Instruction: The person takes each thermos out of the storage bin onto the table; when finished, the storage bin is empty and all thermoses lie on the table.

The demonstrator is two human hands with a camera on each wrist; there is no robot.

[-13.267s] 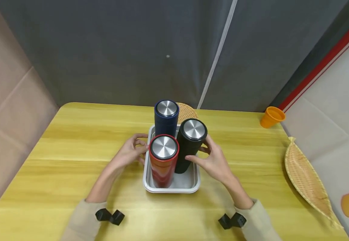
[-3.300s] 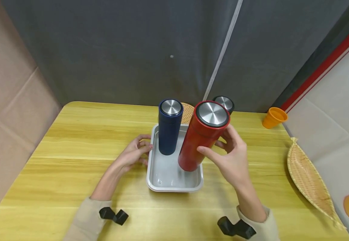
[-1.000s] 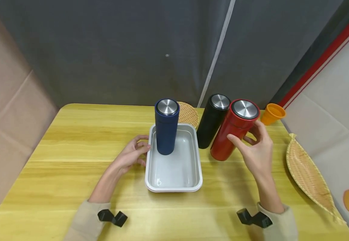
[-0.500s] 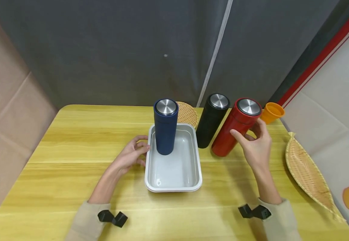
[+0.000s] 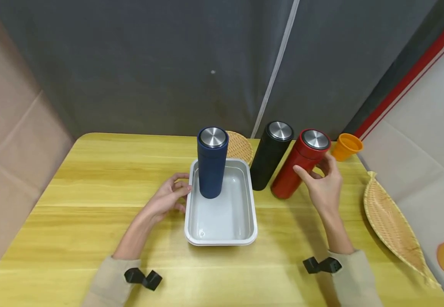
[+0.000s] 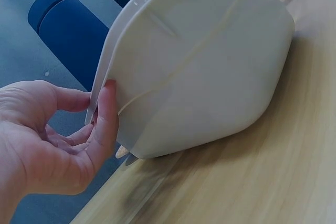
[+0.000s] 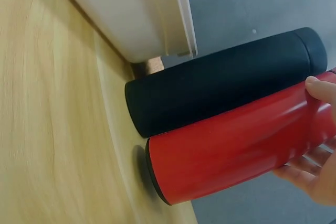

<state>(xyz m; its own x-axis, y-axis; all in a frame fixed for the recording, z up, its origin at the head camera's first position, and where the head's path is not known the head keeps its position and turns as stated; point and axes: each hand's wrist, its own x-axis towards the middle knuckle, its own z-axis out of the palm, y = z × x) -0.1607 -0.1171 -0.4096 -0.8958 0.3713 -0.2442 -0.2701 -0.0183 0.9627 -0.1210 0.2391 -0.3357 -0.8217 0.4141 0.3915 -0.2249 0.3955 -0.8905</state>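
My left hand (image 5: 170,195) pinches the left rim of a white rectangular tub (image 5: 223,224); the left wrist view shows thumb and fingers on either side of the rim (image 6: 100,85). Inside the tub, toward its back, a blue thermos (image 5: 211,170) with a silver lid top stands upright. My right hand (image 5: 325,187) grips a red thermos (image 5: 296,166) around its upper body, right of the tub. Its base is close to the table in the right wrist view, with a shadow beside it. Between the red thermos and the tub stands a black thermos (image 7: 226,82), very near the red one.
A round woven mat (image 5: 240,147) lies partly hidden behind the tub. An orange cup (image 5: 346,147) stands at the table's back right corner, beyond the red thermos. A long woven basket (image 5: 392,230) lies along the right edge. A grey curtain (image 5: 149,68) hangs behind the table.
The black thermos has left the tub and stands to its right. My right hand has carried the red thermos out and lowered it beside the black one. My left hand keeps its place at the rim.
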